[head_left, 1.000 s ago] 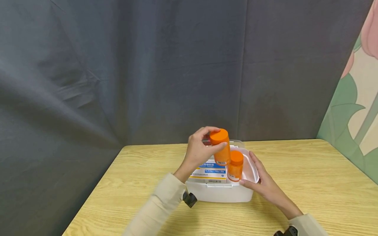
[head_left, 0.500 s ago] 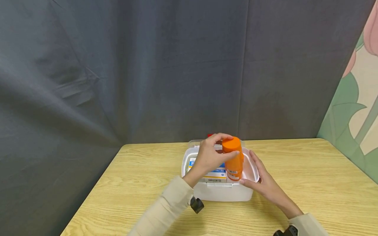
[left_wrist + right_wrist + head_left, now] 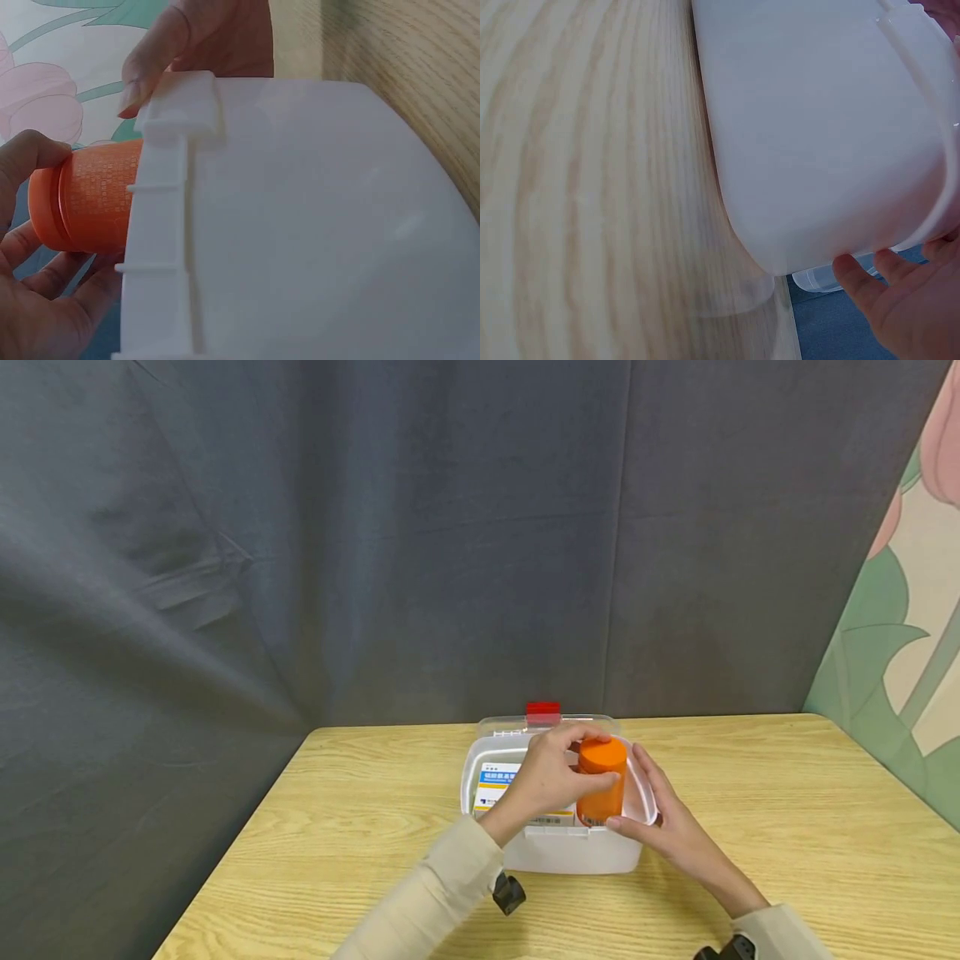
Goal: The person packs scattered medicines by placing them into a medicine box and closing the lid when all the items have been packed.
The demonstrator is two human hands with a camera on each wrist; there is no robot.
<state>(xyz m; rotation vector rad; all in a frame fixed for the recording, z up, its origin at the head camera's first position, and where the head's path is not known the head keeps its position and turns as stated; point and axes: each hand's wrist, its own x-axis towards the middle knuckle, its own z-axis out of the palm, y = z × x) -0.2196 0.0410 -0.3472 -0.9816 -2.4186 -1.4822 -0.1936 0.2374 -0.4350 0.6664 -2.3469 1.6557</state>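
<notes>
In the head view an open white plastic box [image 3: 570, 852] stands on the table, its lid tipped back. My left hand [image 3: 555, 777] pinches an orange pill bottle [image 3: 603, 758] near its cap, thumb on one side and fingers on the other. The bottle's lower part is inside the box, upright; in the left wrist view the bottle [image 3: 101, 196] projects above the rim. My right hand [image 3: 671, 827] holds the box's right end, thumb at the front rim and fingers along the side. Medicine cartons [image 3: 495, 777] lie at the box's left, partly behind my left hand. The second pill bottle is hidden.
The clear lid [image 3: 502, 724] with a red latch [image 3: 543, 709] leans behind the box. Wooden table [image 3: 360, 827] extends on both sides. A dark curtain [image 3: 465, 543] hangs along the back edge, and a flower-patterned wall [image 3: 900, 635] stands at the right.
My left hand has moved right and down, lowering the pill bottle into the box in front of the other bottle. The right hand has stayed in place on the box.
</notes>
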